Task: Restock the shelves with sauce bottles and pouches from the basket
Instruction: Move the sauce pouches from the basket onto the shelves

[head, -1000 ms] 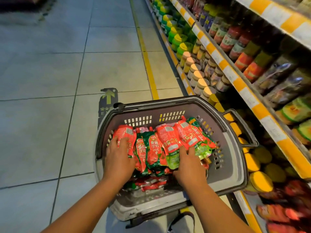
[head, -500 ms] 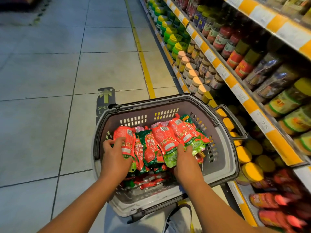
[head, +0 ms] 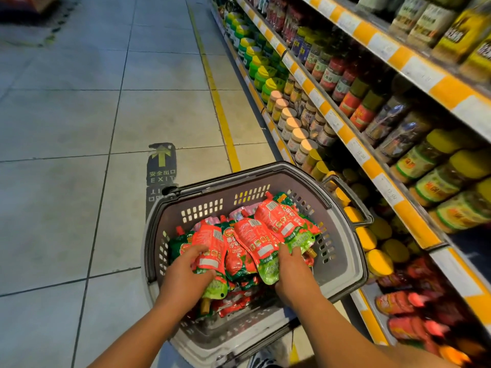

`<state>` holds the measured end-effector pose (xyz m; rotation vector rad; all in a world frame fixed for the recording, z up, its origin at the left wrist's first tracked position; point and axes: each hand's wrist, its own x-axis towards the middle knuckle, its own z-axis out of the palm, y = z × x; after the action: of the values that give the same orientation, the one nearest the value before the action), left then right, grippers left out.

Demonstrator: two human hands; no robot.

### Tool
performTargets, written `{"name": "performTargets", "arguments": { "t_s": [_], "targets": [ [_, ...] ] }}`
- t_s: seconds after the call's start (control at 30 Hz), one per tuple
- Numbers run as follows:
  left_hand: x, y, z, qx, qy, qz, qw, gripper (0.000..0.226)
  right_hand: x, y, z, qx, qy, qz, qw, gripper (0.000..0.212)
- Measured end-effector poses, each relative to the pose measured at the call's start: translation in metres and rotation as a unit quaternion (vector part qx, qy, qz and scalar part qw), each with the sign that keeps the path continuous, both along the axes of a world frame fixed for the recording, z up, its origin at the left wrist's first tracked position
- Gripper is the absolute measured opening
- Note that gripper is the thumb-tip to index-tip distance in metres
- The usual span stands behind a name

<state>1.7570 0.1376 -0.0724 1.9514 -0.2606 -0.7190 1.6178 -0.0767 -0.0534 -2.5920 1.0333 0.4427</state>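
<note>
A grey plastic basket [head: 342, 264] stands on the floor beside the shelves, holding several red and green sauce pouches [head: 255, 240]. My left hand [head: 186, 274] grips a red pouch [head: 210, 245] at the left of the pile, thumb and fingers curled round it. My right hand [head: 293, 272] holds the lower ends of the pouches on the right side, fingers tucked under a green-bottomed one [head: 268, 269]. Both forearms reach in from the bottom of the view.
Shelves [head: 353, 144] with yellow and white price strips run along the right, stocked with jars and bottles. Red pouches [head: 406, 304] lie on the lowest shelf near the basket. Tiled floor with a yellow line [head: 218, 102] and an EXIT arrow sticker [head: 162, 166] stretches to the left.
My left hand has shifted its grip lower on the red pouch and pulled it up from the pile. The right hand stays on the right-hand pouches. The view has tilted slightly.
</note>
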Motion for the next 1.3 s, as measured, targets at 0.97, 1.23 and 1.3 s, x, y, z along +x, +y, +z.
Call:
{"name": "performTargets", "arguments": {
  "t_s": [0.97, 1.23, 1.3],
  "targets": [
    [0.032, -0.026, 0.014, 0.059, -0.298, -0.096, 0.948, 0.038, 0.009, -0.019, 0.037, 0.117, -0.363, -0.179, 0.907, 0.03],
    [0.052, -0.026, 0.038, -0.019, -0.242, -0.033, 0.969, 0.011, 0.005, -0.025, 0.034, 0.163, -0.363, -0.255, 0.881, 0.028],
    [0.047, -0.028, 0.05, -0.046, -0.225, -0.03, 0.973, 0.004, -0.005, -0.032, 0.039, 0.161, -0.39, -0.282, 0.862, 0.021]
  ]
}}
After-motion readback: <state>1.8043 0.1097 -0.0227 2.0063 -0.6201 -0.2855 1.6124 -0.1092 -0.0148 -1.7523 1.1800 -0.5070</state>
